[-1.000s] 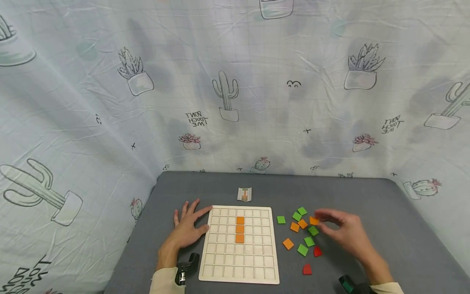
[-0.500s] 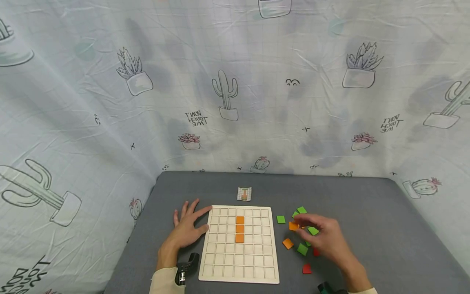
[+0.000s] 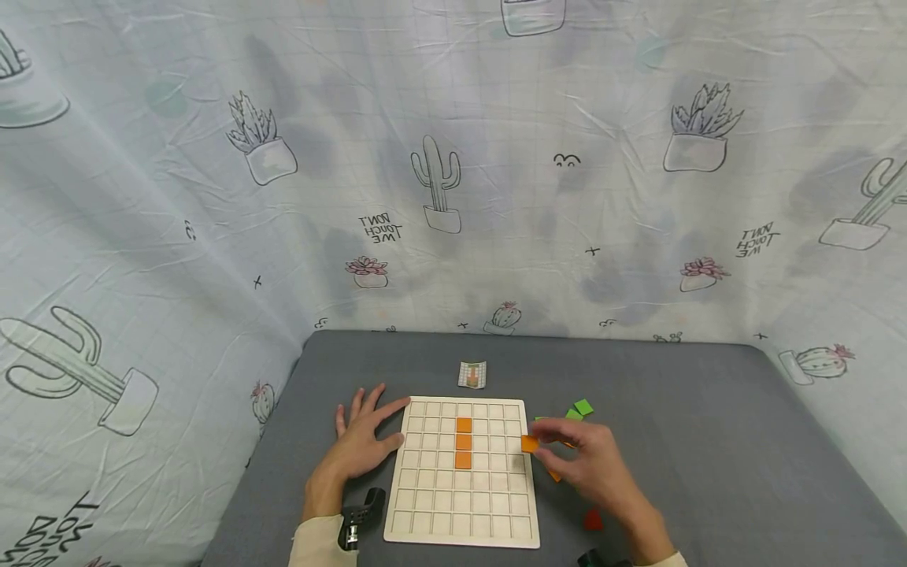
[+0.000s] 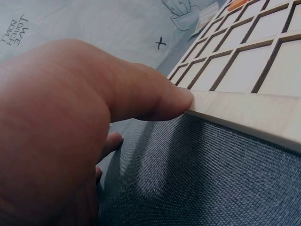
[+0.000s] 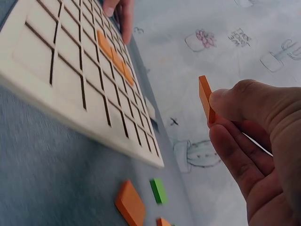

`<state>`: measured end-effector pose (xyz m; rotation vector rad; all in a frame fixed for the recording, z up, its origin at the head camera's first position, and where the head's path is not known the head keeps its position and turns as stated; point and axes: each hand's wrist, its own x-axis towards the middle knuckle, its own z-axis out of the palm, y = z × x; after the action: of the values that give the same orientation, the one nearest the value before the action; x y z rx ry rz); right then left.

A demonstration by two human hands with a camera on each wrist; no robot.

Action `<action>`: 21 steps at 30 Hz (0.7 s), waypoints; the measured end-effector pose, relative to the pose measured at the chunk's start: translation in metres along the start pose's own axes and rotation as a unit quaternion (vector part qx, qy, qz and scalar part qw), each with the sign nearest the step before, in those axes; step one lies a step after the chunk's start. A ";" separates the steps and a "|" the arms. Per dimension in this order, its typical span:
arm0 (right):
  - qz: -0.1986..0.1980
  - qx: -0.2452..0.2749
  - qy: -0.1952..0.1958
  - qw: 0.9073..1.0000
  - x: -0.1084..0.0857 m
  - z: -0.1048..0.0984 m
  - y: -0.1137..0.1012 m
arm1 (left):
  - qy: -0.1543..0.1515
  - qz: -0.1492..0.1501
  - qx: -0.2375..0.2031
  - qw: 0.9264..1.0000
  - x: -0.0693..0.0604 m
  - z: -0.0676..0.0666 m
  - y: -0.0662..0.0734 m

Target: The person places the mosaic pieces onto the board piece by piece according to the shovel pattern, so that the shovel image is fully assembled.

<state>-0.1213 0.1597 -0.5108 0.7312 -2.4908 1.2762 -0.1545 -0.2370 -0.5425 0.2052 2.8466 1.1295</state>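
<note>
Head view, starting at my far left: a pale sleeve (image 3: 322,542) and a black wrist device (image 3: 363,516) lead up to the person's left hand (image 3: 360,445), its fingers spread apart. The index fingertip and thumb touch the left side of the wooden board (image 3: 442,521), and my left wrist feed shows a fingertip against the rim. The board lies flat on the grey table (image 3: 737,441), divided into a grid of square cells. Three orange tiles (image 3: 464,442) sit in its middle column, in the second, third and fourth rows from the far edge. Just beyond that edge I can make out a small printed card (image 3: 472,375).

Over the board's right edge, a single orange tile (image 3: 530,444) is pinched between thumb and fingers of the right hand (image 3: 588,465); my right wrist feed has it raised clear of the board, nearly edge-on to me. Under and around that hand, on the table, I see loose orange tiles (image 5: 130,203), green tiles (image 3: 583,407) on the far side, and a red piece (image 3: 594,520) nearer the wearer. The hand hides too much of this group for me to count it.
</note>
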 end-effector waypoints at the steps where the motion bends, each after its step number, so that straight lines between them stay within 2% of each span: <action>1: 0.003 0.005 -0.003 1.000 0.001 0.002 -0.002 | 0.005 0.005 -0.003 1.000 0.000 0.001 -0.001; 7: 0.012 0.024 -0.012 1.000 0.007 0.015 -0.011 | 0.037 0.041 -0.032 0.998 -0.001 0.005 -0.006; 12: 0.002 0.039 -0.024 0.999 0.009 0.025 -0.014 | 0.032 0.038 -0.036 0.998 0.001 0.006 -0.009; 17: 0.011 0.042 -0.037 0.998 0.009 0.036 -0.017 | 0.045 0.059 -0.031 0.997 0.003 0.012 -0.019; 21: 0.009 0.055 -0.047 0.997 0.008 0.044 -0.020 | 0.047 0.068 -0.044 0.996 0.001 0.011 -0.019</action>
<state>-0.1175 0.1115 -0.5198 0.8147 -2.5218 1.4260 -0.1565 -0.2430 -0.5632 0.3544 2.8936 1.3219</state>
